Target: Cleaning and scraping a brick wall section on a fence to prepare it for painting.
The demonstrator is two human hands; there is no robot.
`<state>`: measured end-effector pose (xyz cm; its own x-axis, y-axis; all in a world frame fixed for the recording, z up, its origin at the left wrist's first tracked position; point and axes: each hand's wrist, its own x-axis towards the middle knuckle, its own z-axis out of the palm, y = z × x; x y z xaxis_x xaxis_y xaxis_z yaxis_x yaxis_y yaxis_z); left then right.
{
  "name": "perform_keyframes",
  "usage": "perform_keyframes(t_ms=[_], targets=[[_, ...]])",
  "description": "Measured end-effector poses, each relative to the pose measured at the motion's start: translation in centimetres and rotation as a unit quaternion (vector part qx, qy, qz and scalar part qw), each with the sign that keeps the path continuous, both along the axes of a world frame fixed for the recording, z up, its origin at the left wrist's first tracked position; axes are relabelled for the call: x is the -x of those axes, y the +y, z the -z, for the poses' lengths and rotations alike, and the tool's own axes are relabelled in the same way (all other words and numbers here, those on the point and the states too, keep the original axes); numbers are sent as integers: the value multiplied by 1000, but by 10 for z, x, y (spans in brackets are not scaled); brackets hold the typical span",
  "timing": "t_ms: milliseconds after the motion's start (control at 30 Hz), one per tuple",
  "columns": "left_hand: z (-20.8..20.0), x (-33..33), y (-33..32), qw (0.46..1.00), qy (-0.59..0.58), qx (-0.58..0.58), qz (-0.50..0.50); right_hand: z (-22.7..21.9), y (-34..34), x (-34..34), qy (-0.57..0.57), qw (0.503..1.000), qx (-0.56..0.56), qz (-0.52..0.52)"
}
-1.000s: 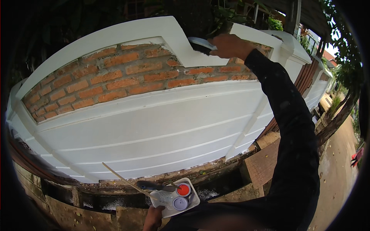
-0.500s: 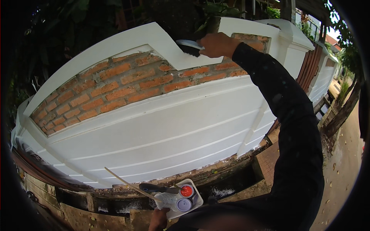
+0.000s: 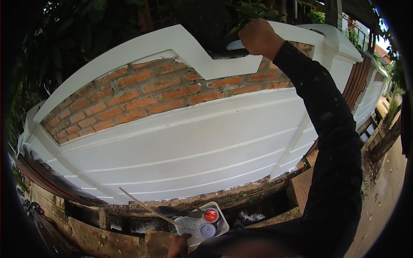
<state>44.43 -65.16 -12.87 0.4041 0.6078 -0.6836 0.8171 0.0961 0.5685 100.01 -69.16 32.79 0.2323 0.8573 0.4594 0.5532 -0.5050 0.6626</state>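
My right hand [image 3: 260, 38] is closed on a brush [image 3: 235, 45] with a pale handle. The brush is at the stepped notch along the top of the white wall [image 3: 180, 152]; its bristles are mostly hidden, so contact is unclear. Low in the picture, my left hand [image 3: 178, 247] grips the near edge of a white tray [image 3: 196, 241]. Inside are a round container of red-orange content [image 3: 210, 215], one with a lavender top [image 3: 207, 230] and clear crumpled plastic [image 3: 188, 223]. A dark-handled tool [image 3: 168, 210] and a thin pale stick [image 3: 144, 204] stick out over its left side.
An exposed brick panel [image 3: 142, 88] is set into the wall. Below runs a dark drainage ditch [image 3: 247, 215] bordered by concrete slabs [image 3: 103, 241]. Leafy plants [image 3: 254, 10] hang behind the wall's top. A path [image 3: 380, 202] and tree trunk [image 3: 385, 144] lie to the right.
My right hand has risen with the brush, its back now turned more toward me. Dark bristles that hung over the wall's front face are now mostly out of sight. The view has shifted slightly.
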Motion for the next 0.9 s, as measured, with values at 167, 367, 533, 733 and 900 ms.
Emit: perform_keyframes(t_ms=[167, 367, 533, 733, 900], targets=[[-72, -24, -27, 997, -48, -62, -2, -10, -15, 25, -14, 1000, -2, 7], [-17, -6, -16, 995, -64, -60, 53, 17, -31, 12, -73, 993, -60, -70], [-28, -6, -19, 997, -60, -44, -9, 5, -20, 32, -142, 973, -56, -175], [-10, -9, -19, 975, -154, 83, -139, 18, -12, -16, -132, 988, -57, -61], [-39, -10, -22, 975, -159, 91, -127, 0, -16, 8, -170, 980, -88, -57]])
